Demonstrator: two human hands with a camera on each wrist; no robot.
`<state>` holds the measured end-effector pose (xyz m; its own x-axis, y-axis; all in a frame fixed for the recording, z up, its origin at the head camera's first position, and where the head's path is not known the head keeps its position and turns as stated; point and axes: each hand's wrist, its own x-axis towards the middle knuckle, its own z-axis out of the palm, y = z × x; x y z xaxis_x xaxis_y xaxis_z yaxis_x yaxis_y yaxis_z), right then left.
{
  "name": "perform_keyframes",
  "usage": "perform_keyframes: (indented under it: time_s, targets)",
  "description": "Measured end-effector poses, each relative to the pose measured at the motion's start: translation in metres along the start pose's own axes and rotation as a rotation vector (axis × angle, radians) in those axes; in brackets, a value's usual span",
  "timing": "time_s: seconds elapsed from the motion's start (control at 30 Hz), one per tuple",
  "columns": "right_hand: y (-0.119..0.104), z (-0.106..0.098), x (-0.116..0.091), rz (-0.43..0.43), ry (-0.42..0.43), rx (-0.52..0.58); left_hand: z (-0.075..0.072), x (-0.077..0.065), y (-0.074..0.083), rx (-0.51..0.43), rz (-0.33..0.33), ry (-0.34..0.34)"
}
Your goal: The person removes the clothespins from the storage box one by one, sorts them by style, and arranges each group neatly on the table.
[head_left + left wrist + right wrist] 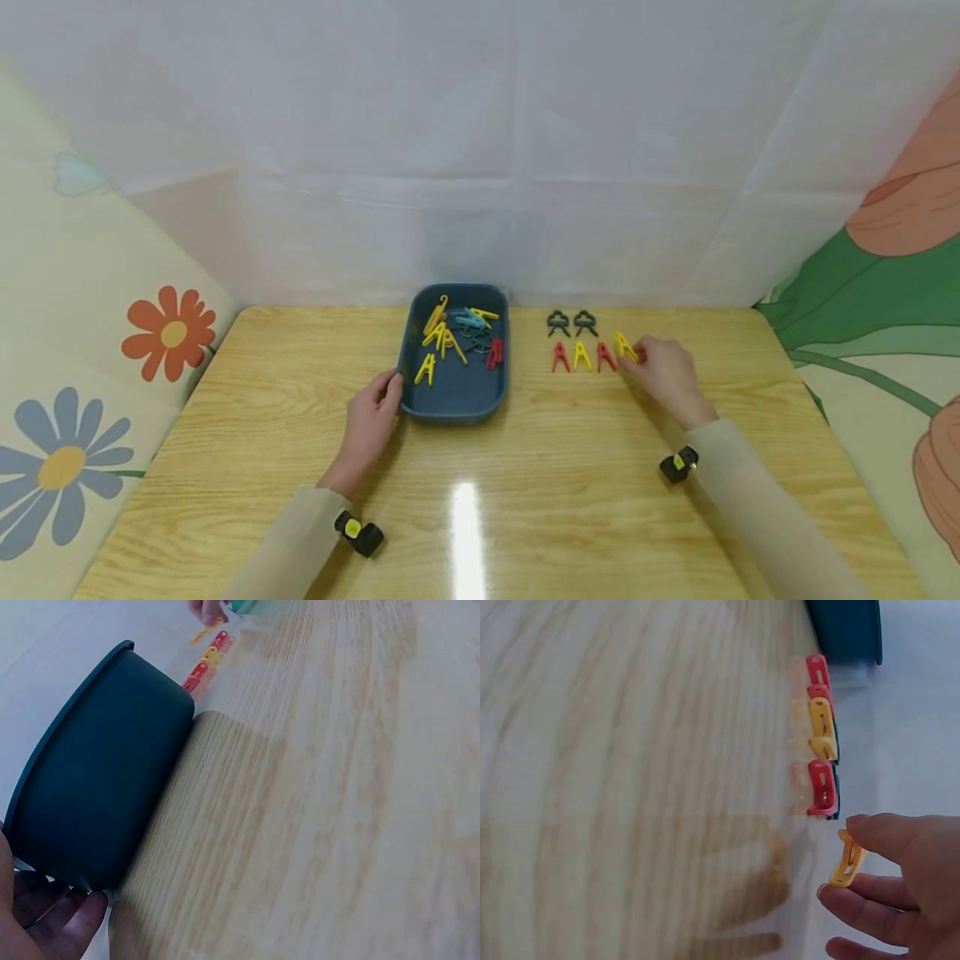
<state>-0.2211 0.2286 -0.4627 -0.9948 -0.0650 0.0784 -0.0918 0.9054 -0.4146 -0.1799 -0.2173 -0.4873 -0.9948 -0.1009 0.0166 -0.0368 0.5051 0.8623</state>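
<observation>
Your left hand (369, 419) rests relaxed against the blue tray (456, 398), steadying it. At two o'clock, your right hand (666, 375) pinches a yellow clip (625, 346), ending the red-yellow row (581, 357).

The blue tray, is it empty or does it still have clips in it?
Not empty: the blue tray holds several yellow clips, teal ones and a red clip.
</observation>
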Motion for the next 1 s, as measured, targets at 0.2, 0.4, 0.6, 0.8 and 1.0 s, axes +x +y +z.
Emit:
perform_keyframes:
  time_s: [0.2,0.4,0.6,0.8,1.0]
  targets:
    - [0.0049,0.0033,-0.0036,0.042,-0.003,-0.029,-0.0006,-0.0009,0.0011,-0.008,-0.005,-0.009]
    - [0.0015,0.0047,-0.0047,0.083,-0.032,-0.047,0.0009,0.0003,-0.0001,-0.011,0.001,0.000]
    - [-0.0007,0.0051,-0.0049,0.114,-0.068,-0.053,0.0021,0.0003,0.0003,-0.012,0.001,0.010]
    - [-0.0022,0.0050,-0.0052,0.130,-0.077,-0.051,0.0009,-0.0003,0.0002,-0.013,-0.004,-0.007]
    - [-0.0020,0.0053,-0.0050,0.137,-0.079,-0.047,0.0013,-0.0001,0.0005,-0.008,0.003,-0.001]
